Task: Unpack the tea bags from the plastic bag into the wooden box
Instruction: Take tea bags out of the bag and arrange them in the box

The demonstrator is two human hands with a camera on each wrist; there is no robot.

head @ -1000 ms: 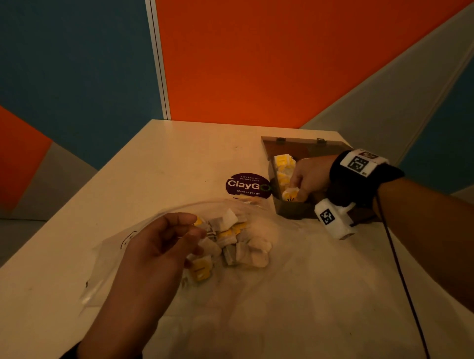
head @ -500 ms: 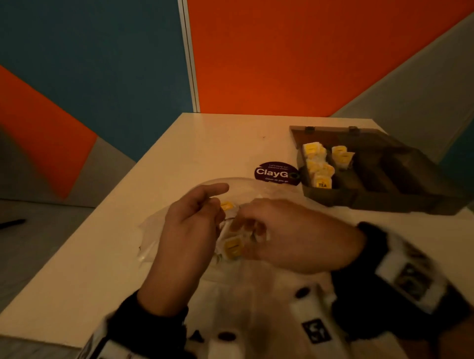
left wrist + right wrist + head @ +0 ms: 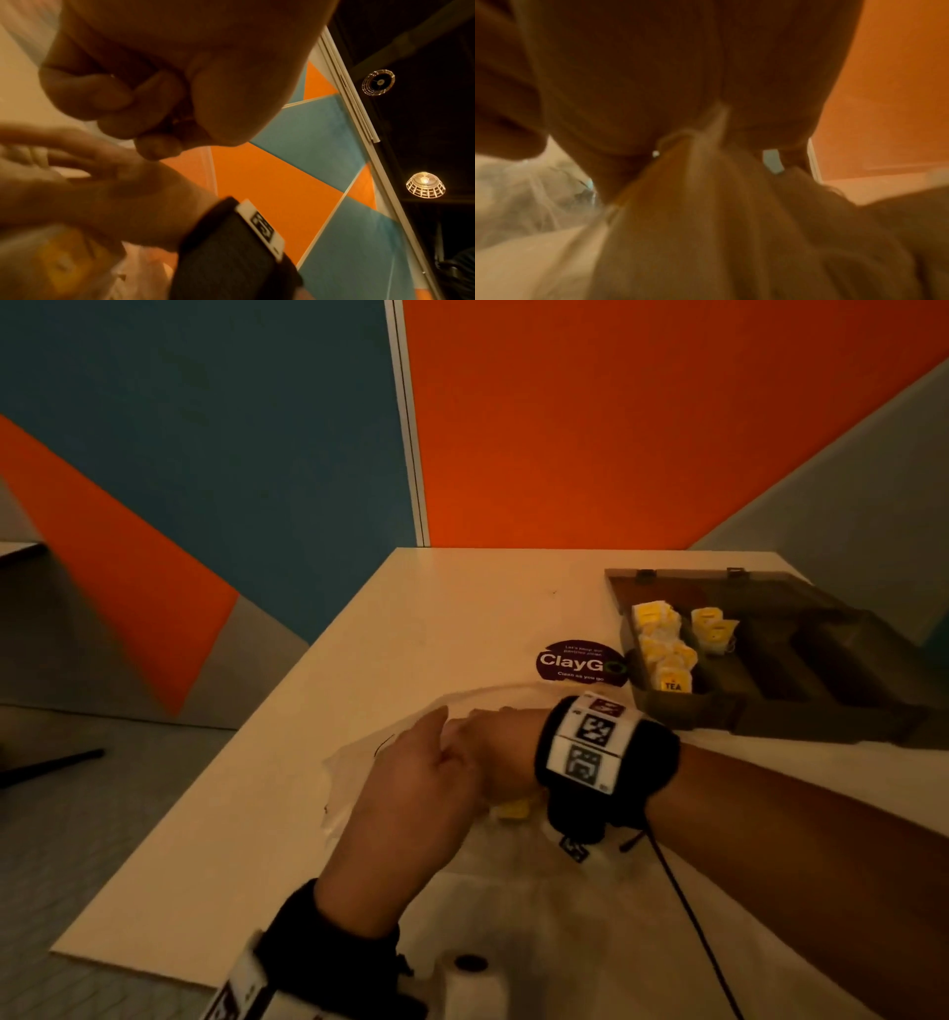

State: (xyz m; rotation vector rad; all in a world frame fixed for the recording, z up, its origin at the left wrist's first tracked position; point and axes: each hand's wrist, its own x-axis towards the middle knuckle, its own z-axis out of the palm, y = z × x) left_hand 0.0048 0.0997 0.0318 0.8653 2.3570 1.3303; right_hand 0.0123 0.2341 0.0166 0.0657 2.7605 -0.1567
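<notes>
The clear plastic bag (image 3: pixel 354 773) lies on the white table (image 3: pixel 411 629). My left hand (image 3: pixel 444 737) pinches its rim; in the left wrist view this hand (image 3: pixel 164 125) has its fingers curled against the thumb. My right hand (image 3: pixel 503 747) reaches into the bag, its fingertips hidden behind the left hand. In the blurred right wrist view a pale tea bag (image 3: pixel 713 125) sits pinched between its fingers. A yellow tea bag (image 3: pixel 513 810) shows under the right wrist. The open wooden box (image 3: pixel 801 726) stands at the right with several yellow tea bags (image 3: pixel 665 654) in its left compartments.
A purple round ClayGo sticker (image 3: pixel 580 662) is on the table just left of the box. The table's left edge (image 3: pixel 215 788) drops to a grey floor. Orange and blue wall panels stand behind the table's far edge.
My right hand came back from the box to the bag and has pushed further in, behind the left hand. The left hand stays at the bag's rim.
</notes>
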